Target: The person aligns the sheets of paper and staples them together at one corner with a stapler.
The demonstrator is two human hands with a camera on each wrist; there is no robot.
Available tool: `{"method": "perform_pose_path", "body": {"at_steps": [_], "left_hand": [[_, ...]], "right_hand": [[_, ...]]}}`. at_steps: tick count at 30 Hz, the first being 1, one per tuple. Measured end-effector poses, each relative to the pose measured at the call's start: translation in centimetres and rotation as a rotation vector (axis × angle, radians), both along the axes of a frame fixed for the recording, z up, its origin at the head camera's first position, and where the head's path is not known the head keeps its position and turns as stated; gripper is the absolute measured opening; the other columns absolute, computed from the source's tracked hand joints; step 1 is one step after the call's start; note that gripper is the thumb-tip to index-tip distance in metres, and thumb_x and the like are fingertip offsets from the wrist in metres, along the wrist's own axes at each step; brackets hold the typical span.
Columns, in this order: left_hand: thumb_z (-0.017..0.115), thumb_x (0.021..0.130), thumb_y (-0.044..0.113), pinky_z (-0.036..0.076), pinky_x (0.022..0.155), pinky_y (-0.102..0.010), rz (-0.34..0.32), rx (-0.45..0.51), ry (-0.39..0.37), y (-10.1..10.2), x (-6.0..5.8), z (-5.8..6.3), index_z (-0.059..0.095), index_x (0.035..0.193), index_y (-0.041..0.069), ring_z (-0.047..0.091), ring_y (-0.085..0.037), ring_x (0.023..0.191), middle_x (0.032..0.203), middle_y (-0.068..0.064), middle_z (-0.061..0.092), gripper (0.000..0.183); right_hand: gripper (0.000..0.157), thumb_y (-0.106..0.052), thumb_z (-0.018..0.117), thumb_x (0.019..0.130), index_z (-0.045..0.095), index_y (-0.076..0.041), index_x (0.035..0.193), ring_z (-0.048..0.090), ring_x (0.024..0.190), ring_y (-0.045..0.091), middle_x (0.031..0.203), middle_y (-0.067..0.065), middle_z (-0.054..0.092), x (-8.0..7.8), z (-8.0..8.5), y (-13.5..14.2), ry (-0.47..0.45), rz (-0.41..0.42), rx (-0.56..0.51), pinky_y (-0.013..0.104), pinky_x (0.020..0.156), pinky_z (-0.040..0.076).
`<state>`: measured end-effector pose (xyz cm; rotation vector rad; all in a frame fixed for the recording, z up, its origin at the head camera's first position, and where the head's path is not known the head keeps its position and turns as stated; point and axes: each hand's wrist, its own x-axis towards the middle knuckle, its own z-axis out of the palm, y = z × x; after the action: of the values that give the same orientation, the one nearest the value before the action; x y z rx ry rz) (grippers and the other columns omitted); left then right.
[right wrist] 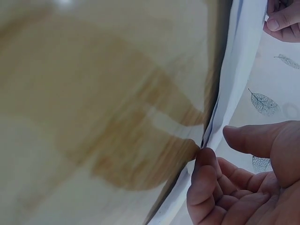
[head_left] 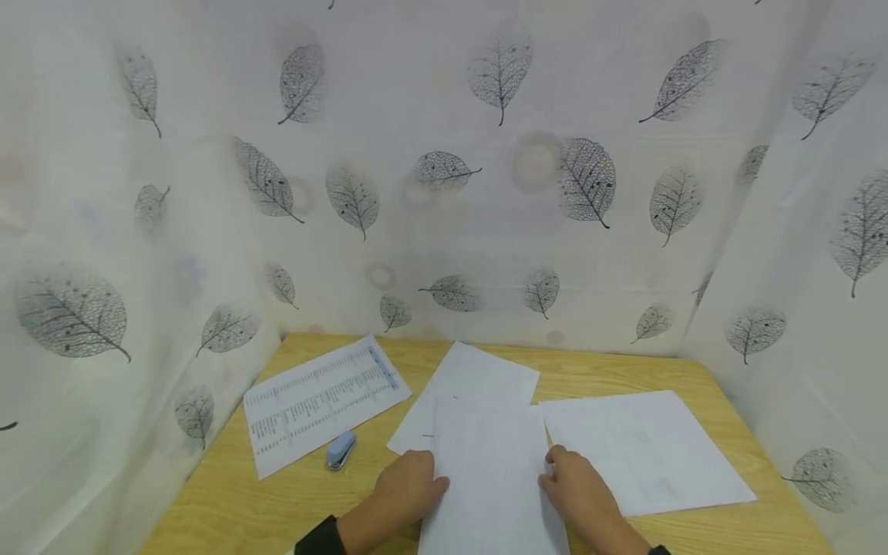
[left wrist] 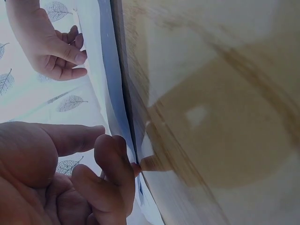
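Observation:
A white stack of paper (head_left: 489, 470) lies upright before me at the table's near side, its lower end cut off by the head view. My left hand (head_left: 409, 486) pinches its left edge, thumb over the top face and curled fingers at the side. On the opposite edge, my right hand (head_left: 583, 493) grips in the same way, thumb on the sheet. Seen from the left wrist, the paper (left wrist: 108, 70) shows edge-on close to the tabletop. The right wrist view shows slightly parted layers along the paper edge (right wrist: 234, 79) by the right fingertips.
A small blue stapler (head_left: 341, 450) sits left of my left hand. Beyond it lies a printed sheet (head_left: 326, 405). Another white sheet (head_left: 486, 374) extends behind the stack, and a wide one (head_left: 645, 455) lies to the right. A leaf-patterned curtain (head_left: 444, 231) surrounds the wooden table (head_left: 610, 368).

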<state>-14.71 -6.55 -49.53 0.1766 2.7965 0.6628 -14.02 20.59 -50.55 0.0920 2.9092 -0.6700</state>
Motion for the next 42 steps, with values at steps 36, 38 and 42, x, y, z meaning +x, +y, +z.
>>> {"method": "perform_pose_path", "body": {"at_steps": [36,38,42], "left_hand": [[0.069,0.091,0.059,0.052,0.097,-0.038,-0.480,-0.329,0.174,17.5,-10.0,5.3,0.048,0.147,0.022,0.056,-0.021,0.123,0.136,-0.003,0.058,0.071],[0.069,0.090,0.061,0.050,0.100,-0.038,-0.510,-0.350,0.187,18.9,-10.5,4.8,0.047,0.148,0.025,0.053,-0.020,0.127,0.138,-0.001,0.056,0.071],[0.069,0.090,0.062,0.044,0.109,-0.042,-0.553,-0.370,0.165,20.8,-11.4,3.8,0.043,0.151,0.028,0.048,-0.021,0.137,0.145,0.001,0.052,0.075]], "right_hand": [[0.052,-0.042,0.068,0.095,0.062,0.008,0.104,0.065,0.083,0.029,0.094,0.017,0.070,2.2,2.8,9.4,-0.097,-0.247,0.035,0.051,0.074,0.054],[0.051,-0.040,0.068,0.095,0.060,0.010,0.100,0.063,0.077,0.028,0.087,0.015,0.067,2.5,2.6,9.9,-0.105,-0.263,0.083,0.050,0.069,0.054],[0.049,-0.037,0.070,0.094,0.057,0.010,0.092,0.060,0.070,0.028,0.079,0.017,0.060,3.2,1.7,10.5,-0.113,-0.295,0.149,0.048,0.059,0.053]]}}
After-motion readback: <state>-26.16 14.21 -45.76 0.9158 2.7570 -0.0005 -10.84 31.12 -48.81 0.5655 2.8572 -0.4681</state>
